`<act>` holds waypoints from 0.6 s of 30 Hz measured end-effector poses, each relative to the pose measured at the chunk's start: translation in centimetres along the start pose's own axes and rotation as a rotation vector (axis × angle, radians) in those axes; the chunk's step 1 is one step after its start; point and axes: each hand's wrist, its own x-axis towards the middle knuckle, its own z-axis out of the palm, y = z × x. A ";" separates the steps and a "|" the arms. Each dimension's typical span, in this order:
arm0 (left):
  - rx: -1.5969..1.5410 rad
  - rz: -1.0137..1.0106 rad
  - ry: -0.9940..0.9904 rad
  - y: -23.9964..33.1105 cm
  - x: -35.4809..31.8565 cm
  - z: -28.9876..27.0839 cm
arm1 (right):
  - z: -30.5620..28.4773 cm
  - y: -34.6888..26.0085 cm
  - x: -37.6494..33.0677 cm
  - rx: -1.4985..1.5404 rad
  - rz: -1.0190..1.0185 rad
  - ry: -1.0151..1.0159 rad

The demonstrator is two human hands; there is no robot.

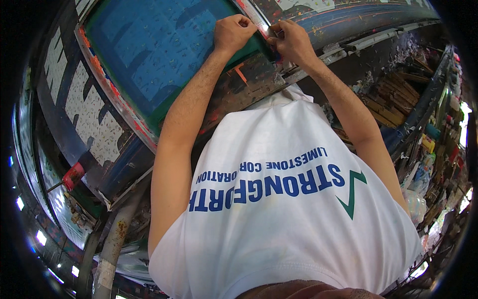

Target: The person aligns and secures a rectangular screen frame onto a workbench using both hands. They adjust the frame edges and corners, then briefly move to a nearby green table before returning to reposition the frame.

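Note:
A screen-printing frame (118,103) with a paint-smeared metal rim lies in front of me. Its blue mesh (149,55) has a green border. My left hand (234,34) is curled closed over the mesh's right side, close to the frame's right bar. Whatever its fingers may hold is hidden. Just across that bar, my right hand (293,42) pinches its thumb and fingers together at the bar's near end. Something small and dark shows by those fingertips, too little to name. A dark, paint-stained board (244,84) runs along the frame's near side.
Printed white sheets (94,112) lie on the dark table at left. A red-handled tool (73,175) sticks out beyond the table's corner. Below it stands a rusty pipe (113,239). Wooden strips (398,97) and mixed scraps are piled at right, behind a metal rail (343,54).

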 end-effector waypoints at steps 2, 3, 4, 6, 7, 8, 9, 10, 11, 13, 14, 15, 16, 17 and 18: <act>0.043 -0.016 -0.029 -0.2 0.0 0.1 | 0.0 0.1 -0.1 -0.014 -0.003 0.004; 0.044 -0.007 -0.020 -0.3 0.1 0.2 | 0.1 0.1 -0.1 -0.020 -0.001 0.006; 0.048 -0.006 -0.011 -0.3 0.1 0.3 | 0.1 0.1 -0.2 -0.016 -0.004 0.012; 0.071 0.001 0.000 -0.4 0.2 0.4 | 0.3 0.3 -0.1 -0.007 0.002 0.019; 0.089 0.005 0.001 -0.4 0.1 0.4 | 0.3 0.3 -0.1 0.002 0.000 0.022; 0.107 0.010 0.001 -0.4 0.2 0.4 | 0.4 0.3 -0.1 0.013 0.011 0.020; 0.097 0.012 0.006 -0.4 0.1 0.3 | 0.5 0.3 -0.1 0.020 0.040 0.012; 0.087 0.014 0.009 -0.4 0.0 0.3 | 0.5 0.3 -0.2 0.026 0.036 0.016; 0.079 0.015 0.009 -0.3 -0.1 0.2 | 0.5 0.3 -0.2 0.028 0.051 0.012; 0.093 0.067 0.006 -0.3 -0.4 0.1 | 0.5 0.2 -0.4 0.039 0.059 0.016; 0.100 0.095 0.009 -0.3 -0.5 0.0 | 0.5 0.2 -0.4 0.046 0.049 0.025; 0.092 0.110 0.008 -0.3 -0.5 0.0 | 0.4 0.2 -0.5 0.054 0.039 0.030; 0.084 0.126 0.009 -0.4 -0.6 -0.1 | 0.4 0.1 -0.5 0.043 0.034 0.031; 0.076 0.142 0.011 -0.4 -0.7 -0.2 | 0.4 0.1 -0.5 0.032 0.029 0.029; 0.067 0.159 0.020 -0.4 -0.8 -0.3 | 0.4 0.1 -0.5 0.021 0.023 0.028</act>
